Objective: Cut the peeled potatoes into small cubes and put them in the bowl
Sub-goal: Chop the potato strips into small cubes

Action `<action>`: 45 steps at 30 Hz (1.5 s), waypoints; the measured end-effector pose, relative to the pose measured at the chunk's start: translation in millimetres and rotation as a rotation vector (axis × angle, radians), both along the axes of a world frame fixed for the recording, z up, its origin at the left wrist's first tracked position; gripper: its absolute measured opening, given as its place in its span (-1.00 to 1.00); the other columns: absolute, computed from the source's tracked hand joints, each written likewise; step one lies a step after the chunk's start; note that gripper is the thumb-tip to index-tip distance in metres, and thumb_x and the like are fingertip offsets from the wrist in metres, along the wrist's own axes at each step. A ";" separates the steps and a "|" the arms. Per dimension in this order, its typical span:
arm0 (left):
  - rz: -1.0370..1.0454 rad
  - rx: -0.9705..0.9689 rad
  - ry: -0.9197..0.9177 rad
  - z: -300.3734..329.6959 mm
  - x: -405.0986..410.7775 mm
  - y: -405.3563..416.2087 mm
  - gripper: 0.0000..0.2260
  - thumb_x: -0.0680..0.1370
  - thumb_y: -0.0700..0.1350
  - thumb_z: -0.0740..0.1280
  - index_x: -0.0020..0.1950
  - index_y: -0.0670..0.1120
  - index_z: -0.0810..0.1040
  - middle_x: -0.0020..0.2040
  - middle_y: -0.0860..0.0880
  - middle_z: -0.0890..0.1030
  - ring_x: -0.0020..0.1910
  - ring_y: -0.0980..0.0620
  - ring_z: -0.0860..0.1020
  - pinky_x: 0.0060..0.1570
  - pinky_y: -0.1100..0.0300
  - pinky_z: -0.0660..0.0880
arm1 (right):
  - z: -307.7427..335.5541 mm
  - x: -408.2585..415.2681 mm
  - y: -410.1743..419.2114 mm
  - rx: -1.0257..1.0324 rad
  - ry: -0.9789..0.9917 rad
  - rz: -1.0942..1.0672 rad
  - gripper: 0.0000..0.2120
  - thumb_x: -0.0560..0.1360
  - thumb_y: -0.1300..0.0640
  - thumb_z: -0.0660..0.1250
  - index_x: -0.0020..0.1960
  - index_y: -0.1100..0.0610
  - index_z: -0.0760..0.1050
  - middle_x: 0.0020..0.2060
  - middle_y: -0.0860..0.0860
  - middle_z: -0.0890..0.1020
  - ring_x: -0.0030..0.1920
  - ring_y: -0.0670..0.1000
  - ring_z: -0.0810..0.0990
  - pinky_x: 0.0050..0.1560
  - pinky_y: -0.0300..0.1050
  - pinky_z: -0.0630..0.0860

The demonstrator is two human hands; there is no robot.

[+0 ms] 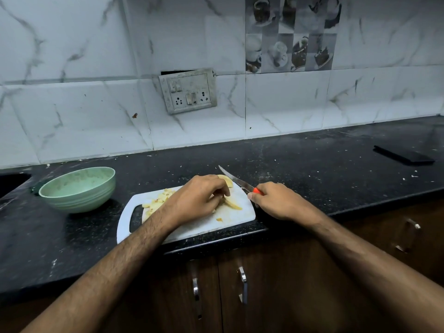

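A white cutting board (230,218) lies on the black counter near its front edge. Small potato cubes (157,200) are heaped on its left part. My left hand (197,199) curls over long potato slices (232,203) in the middle of the board, pinching them; another potato piece (227,180) shows behind my fingers. My right hand (280,200) grips the orange handle of a knife (236,180), whose blade points up and left above the board's far right corner. A pale green bowl (78,188) stands left of the board; its inside looks empty.
The black counter (312,169) runs along a white tiled wall with a switch panel (188,91). A dark flat object (404,155) lies at the far right. A sink edge (12,181) shows at the far left. Brown cabinet doors (276,284) hang below.
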State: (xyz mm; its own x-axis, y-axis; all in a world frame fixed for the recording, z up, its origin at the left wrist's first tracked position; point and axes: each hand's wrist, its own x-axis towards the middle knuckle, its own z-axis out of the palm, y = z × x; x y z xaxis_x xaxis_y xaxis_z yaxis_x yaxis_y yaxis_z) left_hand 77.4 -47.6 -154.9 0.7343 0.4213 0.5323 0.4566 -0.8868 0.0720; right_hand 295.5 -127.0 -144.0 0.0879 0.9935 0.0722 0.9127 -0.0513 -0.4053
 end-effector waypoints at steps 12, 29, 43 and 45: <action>0.221 -0.124 -0.016 -7.2 12.4 -11.1 -0.81 0.49 -0.21 0.37 0.01 0.08 0.58 -0.12 0.16 0.61 -0.05 0.17 0.59 0.09 -0.02 0.44 | 4.9 -16.4 -15.7 -0.024 -0.111 -0.007 -0.72 0.62 -0.14 0.13 -0.20 -0.03 0.36 -0.10 -0.02 0.55 0.02 0.12 0.57 -0.02 0.03 0.45; 0.272 -0.008 0.040 -9.2 14.3 -10.4 -0.79 0.56 0.18 0.37 0.01 0.07 0.64 -0.01 0.17 0.63 0.06 0.19 0.55 0.08 0.10 0.19 | 31.8 -33.6 -56.4 -0.106 -0.300 -0.017 -0.73 0.66 -0.06 0.06 0.09 0.07 0.45 0.13 0.10 0.57 0.08 0.16 0.55 -0.06 0.00 0.38; 0.182 -0.083 -0.127 -17.2 11.7 -8.2 -0.76 0.46 0.20 0.50 -0.08 0.05 0.72 -0.18 0.15 0.69 -0.18 0.18 0.62 0.08 -0.08 0.53 | 29.0 -56.1 -61.6 -0.090 -0.480 0.006 -0.74 0.63 0.07 0.09 0.23 0.10 0.44 0.14 0.08 0.57 0.09 0.15 0.57 -0.03 0.04 0.44; 0.178 -0.080 -0.129 -18.3 11.5 -6.7 -0.76 0.46 0.19 0.50 -0.09 0.04 0.73 -0.18 0.15 0.69 -0.20 0.18 0.62 0.06 -0.07 0.54 | 30.8 -54.6 -60.2 -0.102 -0.479 0.013 -0.75 0.63 0.06 0.10 0.23 0.10 0.43 0.13 0.07 0.57 0.09 0.14 0.57 -0.05 0.03 0.42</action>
State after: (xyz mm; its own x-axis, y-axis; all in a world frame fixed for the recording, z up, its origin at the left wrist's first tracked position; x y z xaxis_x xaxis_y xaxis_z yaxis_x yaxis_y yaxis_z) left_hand 88.9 -54.3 -173.2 0.5727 0.5830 0.5763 0.5879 -0.7820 0.2069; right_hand 240.9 -187.3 -113.1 0.0557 0.9984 0.0040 0.9962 -0.0558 0.0666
